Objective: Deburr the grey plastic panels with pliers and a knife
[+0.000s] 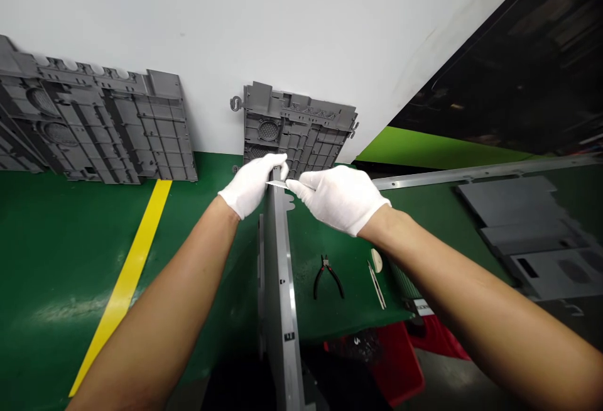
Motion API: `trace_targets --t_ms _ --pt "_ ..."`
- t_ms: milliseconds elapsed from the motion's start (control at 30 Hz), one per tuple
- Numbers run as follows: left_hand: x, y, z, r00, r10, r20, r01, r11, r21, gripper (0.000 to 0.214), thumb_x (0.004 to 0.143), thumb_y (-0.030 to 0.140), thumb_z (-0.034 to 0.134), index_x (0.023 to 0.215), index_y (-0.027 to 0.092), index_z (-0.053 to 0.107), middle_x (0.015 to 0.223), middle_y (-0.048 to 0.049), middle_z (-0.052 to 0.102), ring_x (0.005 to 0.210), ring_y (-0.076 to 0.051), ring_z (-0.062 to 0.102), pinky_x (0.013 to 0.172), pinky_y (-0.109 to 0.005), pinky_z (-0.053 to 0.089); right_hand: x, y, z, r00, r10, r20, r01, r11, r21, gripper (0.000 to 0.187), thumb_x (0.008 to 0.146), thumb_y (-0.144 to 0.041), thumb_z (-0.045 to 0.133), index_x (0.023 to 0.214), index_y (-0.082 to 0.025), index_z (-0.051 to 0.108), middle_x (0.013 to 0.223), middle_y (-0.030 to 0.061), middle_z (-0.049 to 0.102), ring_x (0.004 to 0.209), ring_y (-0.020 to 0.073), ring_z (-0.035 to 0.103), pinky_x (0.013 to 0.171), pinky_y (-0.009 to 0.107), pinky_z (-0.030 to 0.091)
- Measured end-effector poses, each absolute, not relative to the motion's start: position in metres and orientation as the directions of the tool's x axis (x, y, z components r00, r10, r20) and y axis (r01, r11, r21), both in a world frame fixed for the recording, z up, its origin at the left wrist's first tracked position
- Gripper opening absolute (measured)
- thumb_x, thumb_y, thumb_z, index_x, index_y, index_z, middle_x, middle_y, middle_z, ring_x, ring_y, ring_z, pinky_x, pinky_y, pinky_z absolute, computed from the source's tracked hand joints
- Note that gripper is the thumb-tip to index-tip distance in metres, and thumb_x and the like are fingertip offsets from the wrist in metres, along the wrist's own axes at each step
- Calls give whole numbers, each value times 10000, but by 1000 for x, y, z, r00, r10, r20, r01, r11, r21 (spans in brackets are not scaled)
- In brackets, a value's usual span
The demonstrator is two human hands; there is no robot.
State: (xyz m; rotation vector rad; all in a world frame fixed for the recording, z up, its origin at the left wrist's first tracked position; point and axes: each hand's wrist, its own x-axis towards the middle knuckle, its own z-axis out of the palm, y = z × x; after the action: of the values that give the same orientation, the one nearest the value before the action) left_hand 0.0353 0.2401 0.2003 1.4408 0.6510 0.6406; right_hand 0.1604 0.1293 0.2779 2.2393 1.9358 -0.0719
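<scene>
My left hand (pixel 252 185), in a white glove, grips the top of a long grey panel (pixel 281 285) standing on edge. My right hand (pixel 336 199), also gloved, is closed around a knife, and its narrow metal blade (pixel 277 184) reaches left to the panel's upper edge. The glove hides the knife's handle. Below my right wrist, black-handled pliers (pixel 327 278) lie on a green surface (pixel 339 298) beside the panel, and a thin pale strip (pixel 377 285) lies near them.
Grey moulded plastic panels (pixel 94 122) (pixel 296 128) lean against a white wall (pixel 235 21) ahead. Flat grey sheets (pixel 522 229) and a metal rail (pixel 485 171) lie at right. A yellow floor line (pixel 127 279) runs at left, and a red crate (pixel 396 361) sits below.
</scene>
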Motion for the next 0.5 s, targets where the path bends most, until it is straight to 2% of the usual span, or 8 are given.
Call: trace_targets --t_ms 200,500 --pt "36 238 204 682 729 -58 23 57 998 409 871 503 509 589 208 544 616 -17 526 554 -157 439 535 -312 325 159 128 279 152 976 -157 983 -132 131 641 989 -617 187 943 -227 694 770 52 704 731 194 633 666 288 425" --pt "41 239 196 695 715 -66 -21 112 994 397 841 529 528 601 213 544 565 -12 473 528 -154 420 515 -310 325 161 125 278 146 978 -151 980 -122 160 638 987 -617 199 970 -219 697 789 70 712 761 205 644 685 294 431"
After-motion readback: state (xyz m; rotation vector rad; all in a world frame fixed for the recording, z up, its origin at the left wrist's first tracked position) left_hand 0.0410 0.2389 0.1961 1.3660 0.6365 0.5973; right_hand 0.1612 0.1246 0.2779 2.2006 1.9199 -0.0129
